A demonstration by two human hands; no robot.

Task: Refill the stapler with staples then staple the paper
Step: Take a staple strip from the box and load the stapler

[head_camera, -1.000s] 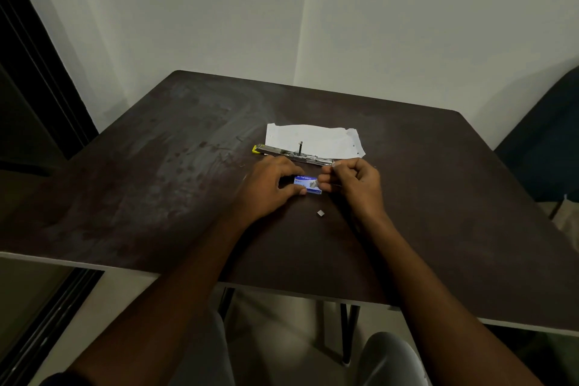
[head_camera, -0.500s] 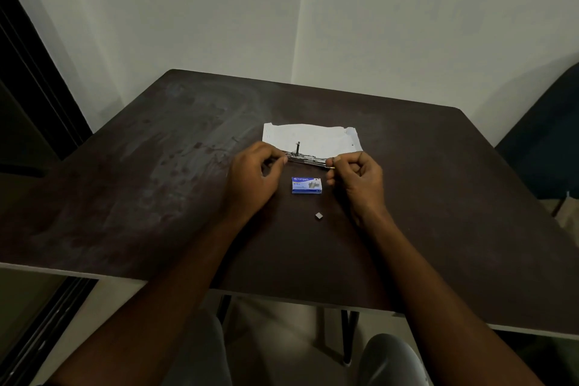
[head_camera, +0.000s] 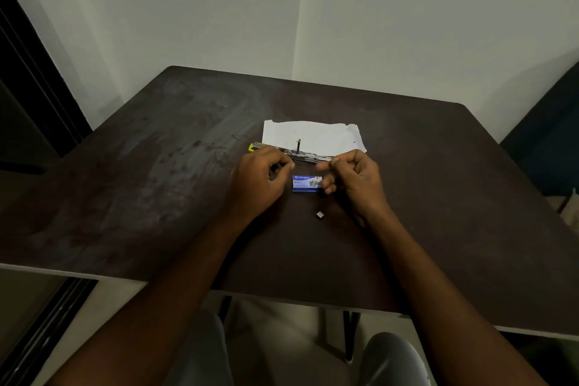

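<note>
Lying opened out, the stapler (head_camera: 305, 156) runs 9-to-3 o'clock, yellow end toward 9, at 6 o'clock of the paper (head_camera: 313, 135). I see the left hand (head_camera: 260, 185) and right hand (head_camera: 355, 180) curled beside it; whether either grips, I cannot tell.

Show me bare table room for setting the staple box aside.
Bare: table left of the left hand, right of the right hand, and behind the paper. Crowded: stapler, staple box and small grey piece between the hands.
</note>
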